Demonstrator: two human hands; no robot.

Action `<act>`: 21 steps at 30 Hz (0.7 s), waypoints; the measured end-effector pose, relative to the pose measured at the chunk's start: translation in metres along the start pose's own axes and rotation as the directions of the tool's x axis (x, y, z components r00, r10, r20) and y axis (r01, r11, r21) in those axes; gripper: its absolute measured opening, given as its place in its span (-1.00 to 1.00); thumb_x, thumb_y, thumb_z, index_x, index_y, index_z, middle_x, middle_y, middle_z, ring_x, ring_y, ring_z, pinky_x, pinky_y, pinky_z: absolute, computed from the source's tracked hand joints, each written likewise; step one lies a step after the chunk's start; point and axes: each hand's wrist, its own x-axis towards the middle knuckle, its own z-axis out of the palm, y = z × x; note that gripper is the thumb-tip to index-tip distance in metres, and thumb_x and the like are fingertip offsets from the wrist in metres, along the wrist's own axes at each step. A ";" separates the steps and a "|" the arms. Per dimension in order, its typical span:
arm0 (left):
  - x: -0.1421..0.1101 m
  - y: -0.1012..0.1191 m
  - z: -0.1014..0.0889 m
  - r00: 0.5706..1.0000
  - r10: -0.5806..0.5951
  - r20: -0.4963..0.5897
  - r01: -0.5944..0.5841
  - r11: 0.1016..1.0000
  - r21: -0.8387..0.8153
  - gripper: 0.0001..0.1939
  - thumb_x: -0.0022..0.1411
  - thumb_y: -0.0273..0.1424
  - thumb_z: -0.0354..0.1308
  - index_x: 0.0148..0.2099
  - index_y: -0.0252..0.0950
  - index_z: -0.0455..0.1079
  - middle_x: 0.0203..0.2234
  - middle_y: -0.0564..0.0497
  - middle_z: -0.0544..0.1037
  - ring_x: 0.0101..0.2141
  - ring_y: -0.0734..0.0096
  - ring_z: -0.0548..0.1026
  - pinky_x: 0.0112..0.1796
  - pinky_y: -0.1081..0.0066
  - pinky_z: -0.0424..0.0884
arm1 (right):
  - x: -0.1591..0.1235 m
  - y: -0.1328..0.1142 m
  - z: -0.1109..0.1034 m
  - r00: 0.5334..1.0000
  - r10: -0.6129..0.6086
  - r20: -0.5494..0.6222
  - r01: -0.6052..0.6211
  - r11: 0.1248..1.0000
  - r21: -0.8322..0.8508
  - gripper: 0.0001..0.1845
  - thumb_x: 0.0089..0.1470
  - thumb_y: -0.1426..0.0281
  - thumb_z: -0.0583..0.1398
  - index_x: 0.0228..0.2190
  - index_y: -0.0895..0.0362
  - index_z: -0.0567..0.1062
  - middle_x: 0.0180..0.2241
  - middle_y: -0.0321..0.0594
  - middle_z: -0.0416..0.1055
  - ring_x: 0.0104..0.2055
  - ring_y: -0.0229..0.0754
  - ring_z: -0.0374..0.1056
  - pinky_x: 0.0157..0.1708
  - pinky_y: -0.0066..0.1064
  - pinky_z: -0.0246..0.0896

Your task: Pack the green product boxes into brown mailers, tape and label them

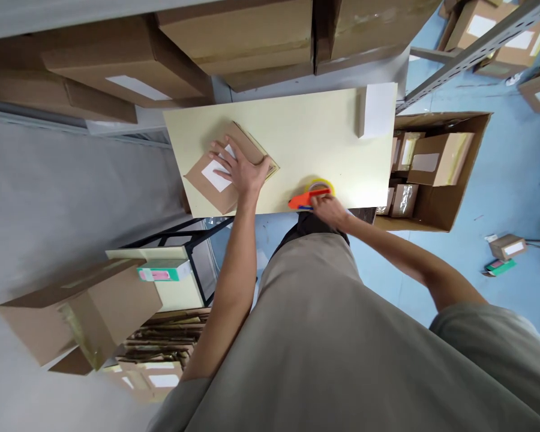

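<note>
A flattened cardboard box [220, 195] with a white label lies at an angle on the left part of the pale tabletop [297, 138]. Spread across it is my left hand [245, 171], fingers apart, partly covering the label [213, 179]. Near the table's front edge my right hand [330, 210] is closed around an orange tape dispenser [300, 200] that carries a roll of yellow-edged tape [323, 183]. The dispenser is to the right of the cardboard and apart from it.
A white block-shaped stack [380, 111] stands at the table's back right corner. Right of the table, an open carton [452, 204] holds several small boxes. Shelved cartons [252, 39] line the back. At lower left are a large box [117, 306] and folded cardboard [166, 336].
</note>
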 end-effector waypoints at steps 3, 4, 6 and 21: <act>-0.002 -0.001 -0.001 0.999 0.007 0.032 -0.006 0.999 -0.048 0.20 0.28 -0.16 0.40 0.77 -0.14 -0.13 0.72 -0.20 -0.12 0.68 -0.28 -0.42 0.52 -0.56 -0.34 | -0.010 0.047 -0.008 0.989 0.126 -0.077 -0.126 0.992 0.009 -0.42 0.60 0.34 -0.07 0.35 0.56 0.27 0.14 0.55 0.59 0.17 0.29 0.59 0.27 0.04 0.30; -0.002 -0.003 -0.002 0.999 0.011 0.036 -0.009 0.998 -0.058 0.20 0.27 -0.17 0.41 0.77 -0.14 -0.13 0.72 -0.20 -0.13 0.67 -0.28 -0.43 0.53 -0.56 -0.35 | -0.005 0.054 -0.014 0.984 0.139 -0.109 -0.139 0.990 0.009 -0.41 0.61 0.32 -0.11 0.35 0.55 0.27 0.12 0.51 0.60 0.15 0.29 0.59 0.26 0.05 0.31; -0.004 -0.009 -0.005 0.999 0.028 0.035 -0.026 0.998 -0.054 0.22 0.25 -0.18 0.44 0.76 -0.13 -0.11 0.73 -0.20 -0.16 0.67 -0.25 -0.47 0.55 -0.52 -0.35 | 0.014 0.057 -0.030 0.977 0.134 -0.163 -0.137 0.991 -0.003 -0.40 0.62 0.32 -0.16 0.35 0.53 0.27 0.08 0.44 0.63 0.12 0.26 0.59 0.26 0.04 0.32; -0.022 -0.073 -0.046 0.950 0.248 0.187 -0.250 0.968 -0.016 0.31 0.14 -0.20 0.53 0.76 -0.12 -0.09 0.74 -0.17 -0.25 0.67 -0.25 -0.48 0.57 -0.28 -0.58 | 0.097 -0.048 -0.055 0.979 -0.177 -0.099 0.160 0.975 -0.154 -0.46 0.49 0.56 -0.03 0.36 0.55 0.35 0.10 0.36 0.66 0.13 0.19 0.63 0.25 -0.03 0.30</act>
